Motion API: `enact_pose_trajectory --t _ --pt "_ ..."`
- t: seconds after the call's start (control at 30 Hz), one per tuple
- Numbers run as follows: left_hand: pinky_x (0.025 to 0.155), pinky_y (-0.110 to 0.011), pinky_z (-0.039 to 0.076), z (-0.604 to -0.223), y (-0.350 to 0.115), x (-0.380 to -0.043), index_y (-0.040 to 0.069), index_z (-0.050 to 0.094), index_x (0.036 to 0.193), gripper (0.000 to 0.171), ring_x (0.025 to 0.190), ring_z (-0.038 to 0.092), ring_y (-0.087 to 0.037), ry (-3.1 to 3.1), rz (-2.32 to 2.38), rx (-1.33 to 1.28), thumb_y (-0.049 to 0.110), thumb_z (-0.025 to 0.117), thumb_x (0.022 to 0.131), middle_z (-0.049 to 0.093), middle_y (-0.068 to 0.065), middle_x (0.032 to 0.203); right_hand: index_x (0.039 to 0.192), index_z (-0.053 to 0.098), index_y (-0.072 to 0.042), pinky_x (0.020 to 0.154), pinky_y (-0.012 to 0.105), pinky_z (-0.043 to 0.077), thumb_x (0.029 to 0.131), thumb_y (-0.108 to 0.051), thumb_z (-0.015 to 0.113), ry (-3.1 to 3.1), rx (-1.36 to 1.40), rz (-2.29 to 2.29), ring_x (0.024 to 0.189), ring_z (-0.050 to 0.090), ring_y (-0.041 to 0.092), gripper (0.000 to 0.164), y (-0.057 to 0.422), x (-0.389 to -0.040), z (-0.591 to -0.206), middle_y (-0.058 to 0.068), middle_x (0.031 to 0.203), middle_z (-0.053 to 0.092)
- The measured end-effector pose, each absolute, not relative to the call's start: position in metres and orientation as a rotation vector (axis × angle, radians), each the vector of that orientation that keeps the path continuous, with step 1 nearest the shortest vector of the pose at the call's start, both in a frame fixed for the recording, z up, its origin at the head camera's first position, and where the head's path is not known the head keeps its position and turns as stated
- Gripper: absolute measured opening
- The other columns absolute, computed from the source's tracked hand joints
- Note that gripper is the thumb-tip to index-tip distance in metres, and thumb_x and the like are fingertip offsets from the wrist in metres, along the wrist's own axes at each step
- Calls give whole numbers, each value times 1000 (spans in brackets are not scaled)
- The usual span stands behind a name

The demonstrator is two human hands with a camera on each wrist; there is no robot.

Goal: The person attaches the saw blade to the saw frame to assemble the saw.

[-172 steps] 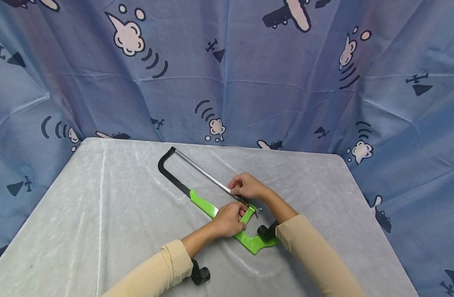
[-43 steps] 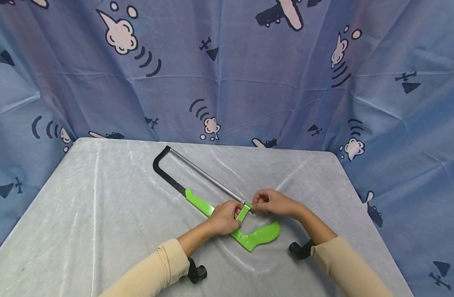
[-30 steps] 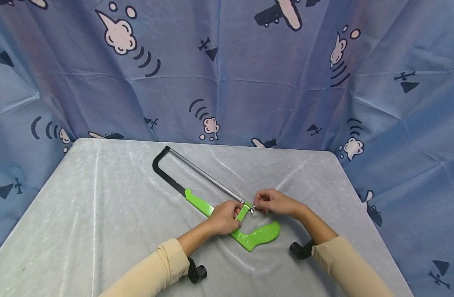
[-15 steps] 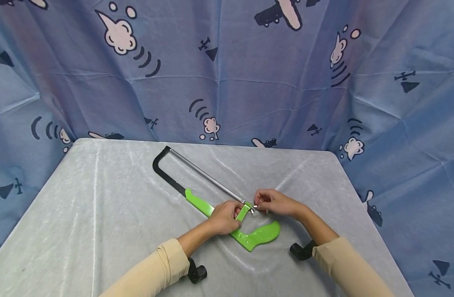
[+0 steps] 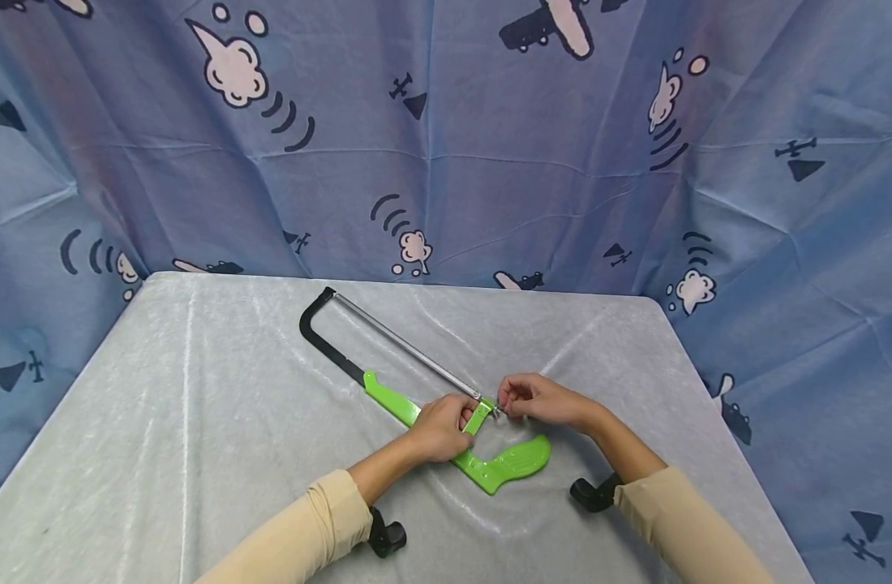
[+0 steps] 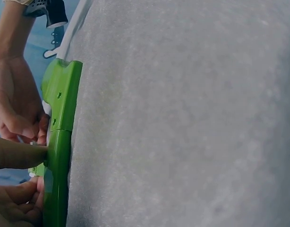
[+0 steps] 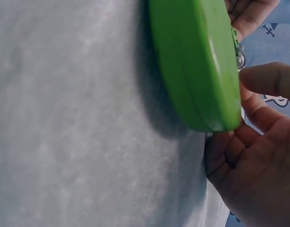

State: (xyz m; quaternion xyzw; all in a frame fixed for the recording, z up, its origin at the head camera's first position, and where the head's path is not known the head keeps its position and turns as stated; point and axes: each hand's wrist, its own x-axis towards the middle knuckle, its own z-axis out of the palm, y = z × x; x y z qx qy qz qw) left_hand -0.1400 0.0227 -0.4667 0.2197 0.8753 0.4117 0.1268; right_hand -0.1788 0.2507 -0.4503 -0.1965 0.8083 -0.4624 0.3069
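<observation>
A hacksaw (image 5: 393, 397) with a green handle and a black front frame lies slantwise on the table; its silvery blade (image 5: 409, 349) spans the frame. My left hand (image 5: 440, 426) grips the green frame near the post that carries the blade's near end. At the outer side of that post is a small metal wing nut (image 5: 496, 412), which thumb and forefinger of my right hand (image 5: 539, 399) pinch. The right wrist view shows the saw's green handle (image 7: 197, 71) close up, with the fingertips mostly behind it. In the left wrist view the thumb presses the green frame (image 6: 60, 142).
A pale grey cloth covers the table (image 5: 256, 454). Behind it hangs a blue patterned curtain (image 5: 482, 162). Black wrist mounts (image 5: 388, 535) hang under both forearms, the right one beside the saw handle.
Since the earliest frame my right hand has gone from the blade's near end to the wing nut. Lately its fingers shift slightly there and the wings change angle. The left hand stays put.
</observation>
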Motion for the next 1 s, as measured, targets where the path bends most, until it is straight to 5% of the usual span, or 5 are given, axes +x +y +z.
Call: enact_pose_trajectory --t 0.6,1.0 --pt "67 -24 39 -465 22 -140 7 68 104 33 70 48 -4 2544 1200 633 -1 72 73 57 4 77 82 62 -1 54 21 34 81 -4 66 2188 -524 -1032 58 42 7 5 235 -175 -441 -5 67 47" --pt "67 -24 39 -465 22 -140 7 67 104 32 70 47 -4 2540 1201 631 -1 72 73 57 3 77 74 58 -6 53 21 34 80 -10 72 2235 -511 -989 56 42 6 15 229 -173 -443 -6 63 47"
